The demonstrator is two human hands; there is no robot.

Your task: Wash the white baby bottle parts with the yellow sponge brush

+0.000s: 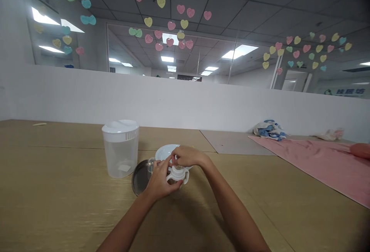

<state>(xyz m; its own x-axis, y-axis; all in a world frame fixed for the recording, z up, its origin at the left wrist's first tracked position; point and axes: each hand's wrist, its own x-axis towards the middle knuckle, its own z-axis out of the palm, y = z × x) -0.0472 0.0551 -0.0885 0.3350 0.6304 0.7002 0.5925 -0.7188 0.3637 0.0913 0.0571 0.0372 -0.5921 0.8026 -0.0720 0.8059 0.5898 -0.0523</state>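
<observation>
My left hand [158, 178] and my right hand [187, 156] meet over a small feeding bottle with a white two-handled collar [178, 175]. Its clear body is mostly hidden by my fingers, and both hands pinch at its top. Behind my hands lies a white bowl or plate [164, 152]. A round dark metal-rimmed disc [140, 177] stands just left of my left hand, with a small clear glass piece [150, 164] beside it. A clear plastic jug with a white lid [120, 148] stands further left.
The hands work on a tan table [72, 190]. A pink cloth [306, 163] lies to the right, with a crumpled blue-and-white cloth [269, 130] behind it. A low white partition [173, 103] runs along the back, and paper hearts decorate the glass above it.
</observation>
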